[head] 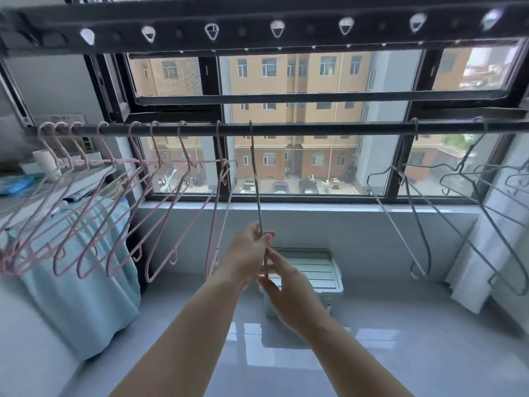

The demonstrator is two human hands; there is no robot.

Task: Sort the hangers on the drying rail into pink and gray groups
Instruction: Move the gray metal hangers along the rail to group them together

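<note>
A dark drying rail (315, 129) runs across the window. Several pink hangers (160, 202) hang in a row on its left half. Gray hangers (415, 213) hang on its right part, the farthest ones cut off by the frame edge. One gray hanger (255, 173) hangs edge-on from the middle of the rail, just right of the last pink one. My left hand (248, 253) grips its lower part. Just below, my right hand (289, 290) pinches the hanger's bottom end.
A light blue cloth (86, 282) drapes over something at the left under the pink hangers. A white plastic crate (312, 270) stands on the glossy floor below the window. A second perforated rail (257, 27) runs overhead. White fabric (486, 253) hangs at the right.
</note>
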